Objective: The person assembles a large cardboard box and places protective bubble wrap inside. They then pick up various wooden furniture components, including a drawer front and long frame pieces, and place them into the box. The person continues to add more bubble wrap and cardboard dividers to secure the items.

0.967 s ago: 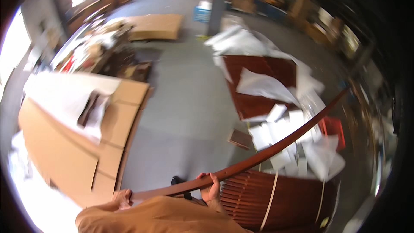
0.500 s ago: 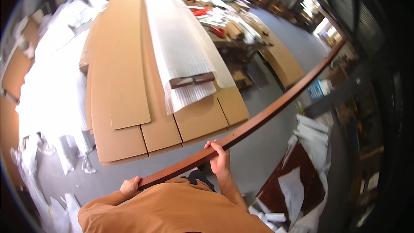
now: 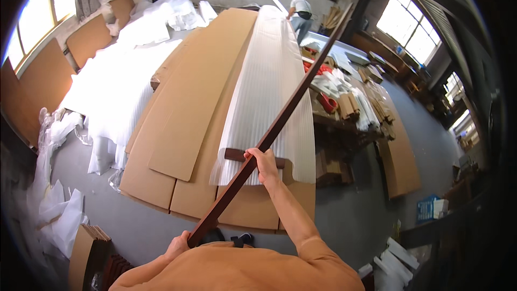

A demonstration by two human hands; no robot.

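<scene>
A long reddish-brown wooden bar (image 3: 289, 106) runs slantwise from near my body up toward the far right. My left hand (image 3: 177, 243) is closed round its near end. Farther along, my right hand (image 3: 262, 163) grips it from the right side, fingers over the edge. Beneath the bar lies a white foam sheet (image 3: 250, 89) on stacked brown cardboard (image 3: 186, 118). A short dark wooden piece (image 3: 235, 154) rests across the near end of the foam, partly hidden behind the bar and my right hand.
Left of the cardboard stands a pile covered in white foam (image 3: 116, 91). On the right, a bench carries a red tape dispenser (image 3: 327, 103) and cardboard pieces. A co-worker (image 3: 300, 13) stands at the back. A blue crate (image 3: 428, 207) sits at the right; wrapping scraps (image 3: 62, 213) lie left.
The bar has swung leftward, from pointing out to the right to lying over the foam and cardboard. My right hand has moved forward with it, and my view has turned right.
</scene>
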